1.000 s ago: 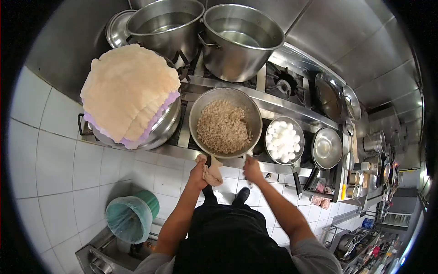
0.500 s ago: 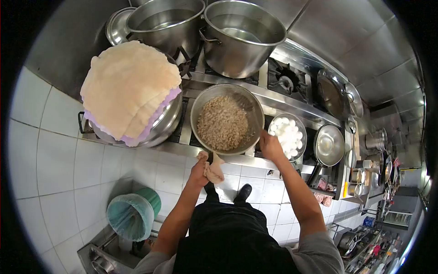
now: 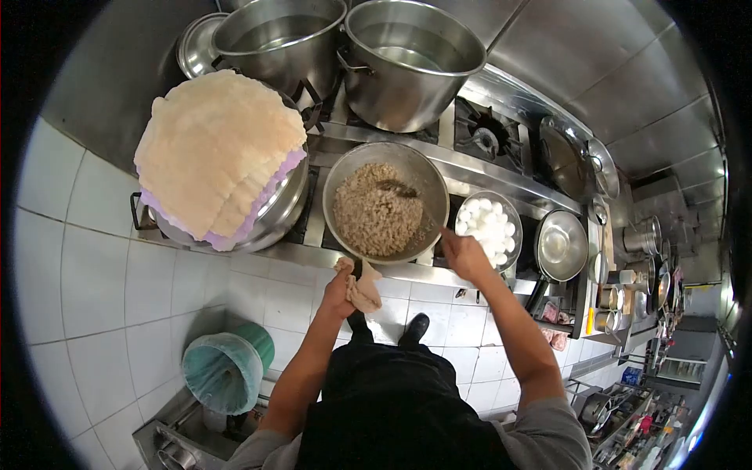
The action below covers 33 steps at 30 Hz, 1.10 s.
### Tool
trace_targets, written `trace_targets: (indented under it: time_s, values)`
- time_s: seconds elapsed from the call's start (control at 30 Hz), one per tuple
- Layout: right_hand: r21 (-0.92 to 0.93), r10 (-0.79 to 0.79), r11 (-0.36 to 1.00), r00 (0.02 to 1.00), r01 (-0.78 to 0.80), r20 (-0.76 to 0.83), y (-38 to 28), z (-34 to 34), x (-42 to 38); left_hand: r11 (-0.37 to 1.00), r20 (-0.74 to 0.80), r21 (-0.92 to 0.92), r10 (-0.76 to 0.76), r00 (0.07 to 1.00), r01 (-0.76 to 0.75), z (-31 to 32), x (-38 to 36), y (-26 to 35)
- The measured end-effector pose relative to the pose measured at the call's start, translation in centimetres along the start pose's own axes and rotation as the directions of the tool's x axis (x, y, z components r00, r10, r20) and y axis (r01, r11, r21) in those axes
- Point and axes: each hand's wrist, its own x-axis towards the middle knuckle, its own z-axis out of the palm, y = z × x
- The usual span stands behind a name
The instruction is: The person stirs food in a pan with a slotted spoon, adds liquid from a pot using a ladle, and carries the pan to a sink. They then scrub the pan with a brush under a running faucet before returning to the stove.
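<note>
A wide metal pan (image 3: 433, 182) of crumbled, browned ground meat (image 3: 374, 218) sits on the front of the stove. At its near edge my left hand (image 3: 337, 296) is closed round the pan's handle, with a pale cloth (image 3: 364, 291) bunched in the grip. My right hand (image 3: 465, 257), at the pan's right rim, is closed on the handle of a cooking spoon (image 3: 398, 188). The spoon's dark end lies in the upper part of the meat. Just right of that hand stands a bowl-shaped pan (image 3: 514, 244) of white, egg-like rounds (image 3: 487, 225).
Two tall stockpots (image 3: 415, 98) (image 3: 286, 59) of liquid stand behind. At left, a large pot (image 3: 294, 207) is covered by a beige and purple cloth (image 3: 219, 153). An empty frying pan (image 3: 562, 247) is to the right. A lined bin (image 3: 223, 372) stands on the floor.
The spoon's end, blurred before, now shows in the upper part of the meat. My right hand has shifted slightly left and down. My left hand keeps its hold on the handle.
</note>
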Motion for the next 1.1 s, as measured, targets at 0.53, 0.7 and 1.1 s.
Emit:
trace_targets:
  time_s: [0.53,0.7,1.1]
  values:
    - [0.689,0.292,0.623,0.928,-0.369,0.232,-5.4,7.1,-3.4,0.994,0.138,-0.1,-0.036,0.99,0.05,-2.7,1.6,-0.5]
    - [0.293,0.159,0.945,0.987,-0.146,-0.021,-6.0,1.7,-3.6,0.993,0.043,-0.116,-0.011,0.999,0.016,-1.0,0.3,-0.2]
    - [0.209,-0.036,0.976,0.994,0.058,-0.104,-0.8,9.8,-1.1,0.996,0.046,-0.084,-0.027,0.999,0.031,-0.7,0.3,0.0]
